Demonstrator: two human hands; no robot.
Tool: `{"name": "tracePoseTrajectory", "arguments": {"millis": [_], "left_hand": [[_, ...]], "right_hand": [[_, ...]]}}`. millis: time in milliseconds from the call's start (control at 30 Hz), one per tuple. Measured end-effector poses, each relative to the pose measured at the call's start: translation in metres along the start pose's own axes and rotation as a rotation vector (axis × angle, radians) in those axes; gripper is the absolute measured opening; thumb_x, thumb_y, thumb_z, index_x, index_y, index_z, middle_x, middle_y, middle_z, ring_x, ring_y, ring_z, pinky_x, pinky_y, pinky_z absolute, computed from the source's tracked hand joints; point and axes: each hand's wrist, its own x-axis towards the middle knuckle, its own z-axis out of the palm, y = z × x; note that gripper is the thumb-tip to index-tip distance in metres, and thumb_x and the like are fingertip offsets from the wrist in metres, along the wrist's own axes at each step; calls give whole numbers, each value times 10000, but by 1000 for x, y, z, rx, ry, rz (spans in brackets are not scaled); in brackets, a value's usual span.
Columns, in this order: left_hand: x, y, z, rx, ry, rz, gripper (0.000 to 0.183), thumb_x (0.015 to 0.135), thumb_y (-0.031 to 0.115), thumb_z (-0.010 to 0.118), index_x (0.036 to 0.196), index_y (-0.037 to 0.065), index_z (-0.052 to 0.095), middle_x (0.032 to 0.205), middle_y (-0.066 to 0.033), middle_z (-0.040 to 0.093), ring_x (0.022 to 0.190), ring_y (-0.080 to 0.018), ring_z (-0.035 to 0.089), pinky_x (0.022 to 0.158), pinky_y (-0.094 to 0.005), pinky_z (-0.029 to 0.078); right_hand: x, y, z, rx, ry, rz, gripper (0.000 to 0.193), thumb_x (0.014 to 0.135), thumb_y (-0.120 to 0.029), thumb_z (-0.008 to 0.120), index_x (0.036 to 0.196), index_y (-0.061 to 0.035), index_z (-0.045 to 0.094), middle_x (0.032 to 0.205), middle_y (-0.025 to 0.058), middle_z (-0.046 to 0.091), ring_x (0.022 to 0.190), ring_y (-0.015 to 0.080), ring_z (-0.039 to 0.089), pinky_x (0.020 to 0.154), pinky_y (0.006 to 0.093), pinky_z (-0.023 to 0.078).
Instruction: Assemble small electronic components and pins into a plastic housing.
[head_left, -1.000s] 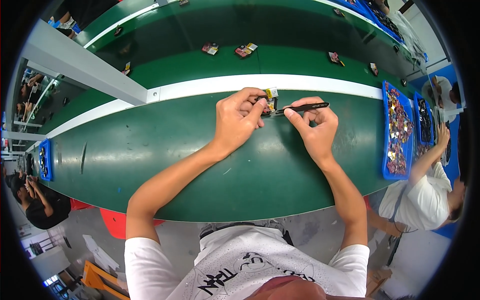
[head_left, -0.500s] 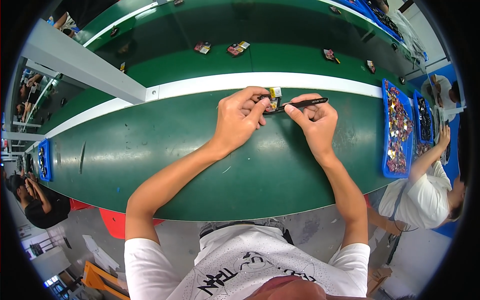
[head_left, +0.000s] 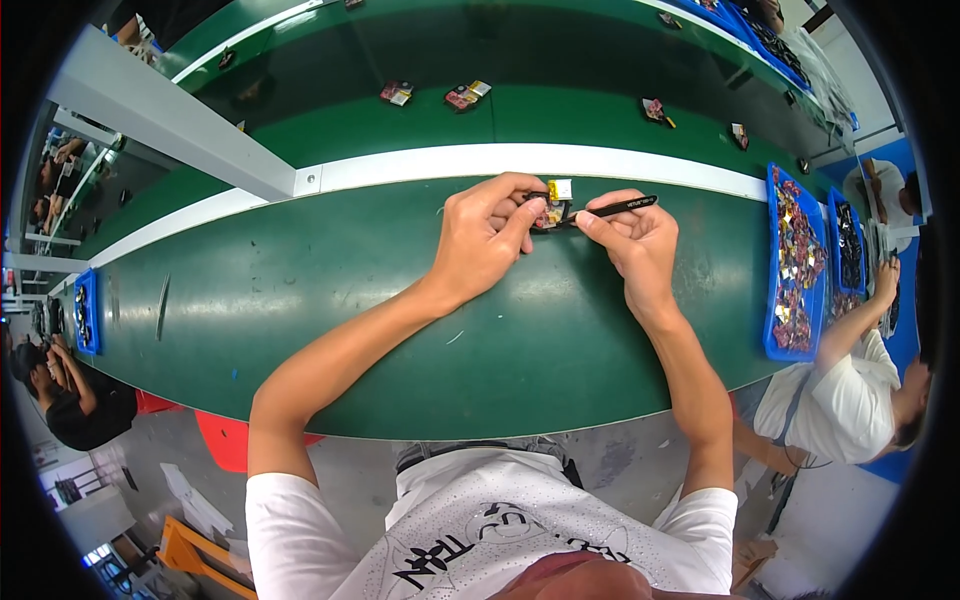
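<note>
My left hand (head_left: 482, 238) pinches a small electronic assembly (head_left: 550, 213) with black edges and reddish parts, above the far side of the green table. A small silver battery pack with yellow tape (head_left: 561, 189) sticks up from it. In my right hand (head_left: 645, 250) is a pair of black tweezers (head_left: 622, 206), held nearly level with its tip pointing left. The tip reaches the right side of the assembly; whether it grips anything there is too small to tell. My left fingers partly cover the assembly.
Beyond a white rail (head_left: 440, 163) runs a green belt (head_left: 560, 120) bearing several similar assemblies. A blue bin (head_left: 770, 300) of many small parts stands at the right, another blue bin (head_left: 88, 312) at the left. A thin metal tool (head_left: 162, 307) lies on the table. Co-workers sit on both sides.
The assembly and tweezers have shifted slightly in my hands, and the silver battery pack shows a little more. Assemblies on the belt have moved slightly left.
</note>
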Motion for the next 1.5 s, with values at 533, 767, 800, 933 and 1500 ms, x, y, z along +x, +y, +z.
{"name": "tracePoseTrajectory", "arguments": {"millis": [533,767,800,933,1500], "left_hand": [[12,-12,-11,-388,-194,-139,324,1026,108,611,1279,-94,606,997,-165,698,752,-242,746,550,-281,597],[13,-16,-9,-385,-219,-112,329,1038,139,606,1283,-81,609,996,-180,710,730,-247,743,535,-285,598],[14,-16,-7,-386,-221,-110,329,1038,139,606,1283,-81,609,996,-180,710,730,-247,743,535,-285,598],[16,-15,-5,-393,-220,-126,317,1046,138,587,1276,-79,610,1025,-186,705,737,-253,744,534,-285,597],[19,-16,0,-383,-221,-107,312,1053,136,557,1273,-77,613,1067,-201,699,771,-261,750,552,-283,600]], "right_hand": [[-7,12,5,-136,60,-413,122,832,31,815,915,32,727,729,-5,667,519,-18,416,478,179,294],[-3,24,2,-272,89,-680,102,807,27,834,870,15,754,888,56,770,494,4,436,448,192,299],[-3,24,0,-288,99,-705,100,807,27,834,866,11,755,899,59,775,492,6,437,448,191,303],[-4,20,-4,-243,130,-647,98,809,32,830,869,19,752,894,62,769,500,4,446,453,189,305],[-1,28,-7,-233,121,-643,95,809,24,834,874,-2,770,877,42,769,483,1,415,443,199,283]]}}
